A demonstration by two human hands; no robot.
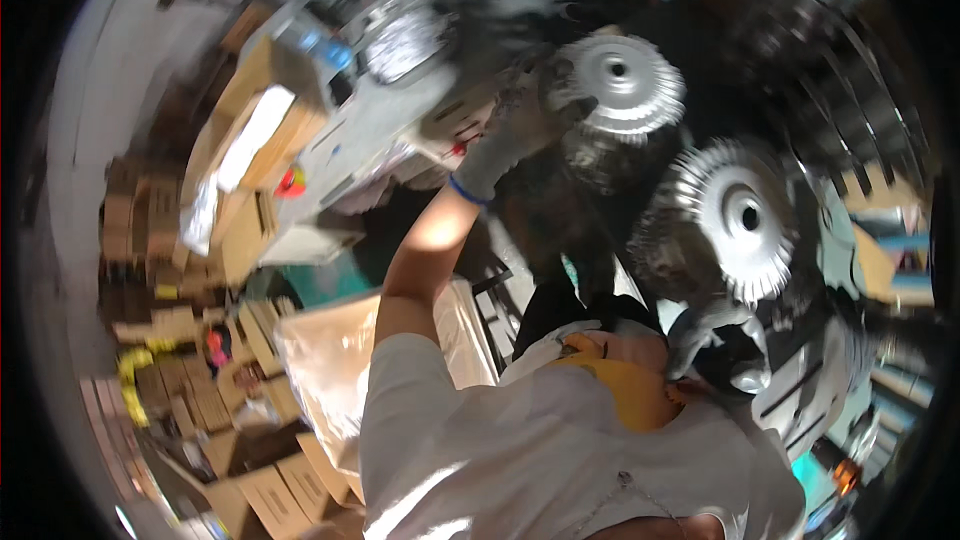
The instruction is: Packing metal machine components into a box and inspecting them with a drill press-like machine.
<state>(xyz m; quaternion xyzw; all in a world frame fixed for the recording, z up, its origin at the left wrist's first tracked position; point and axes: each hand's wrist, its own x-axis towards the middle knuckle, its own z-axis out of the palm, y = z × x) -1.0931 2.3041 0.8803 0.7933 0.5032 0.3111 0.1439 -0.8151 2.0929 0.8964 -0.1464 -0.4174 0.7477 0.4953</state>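
Two stacks of shiny toothed metal discs, each with a round centre hole, stand in front of me. At the far one, the left stack of discs [625, 80], my left hand [540, 115] in a grey glove with a blue cuff grips the near-left rim, its fingers bent over the edge. Closer and to the right is the tilted right stack of discs [742, 215]. Just below its lower rim is my gloved right hand [712, 332], fingers bent and apart. Whether it touches the rim is hard to see.
On the left, an open cardboard box [240, 155] and a foil-like bundle [405, 45] sit on a grey worktop [375, 105]. Many cartons [190, 390] are piled beyond. A plastic-lined bin [330, 345] stands at my left side. Dark metal machinery [840, 90] rises at the far right.
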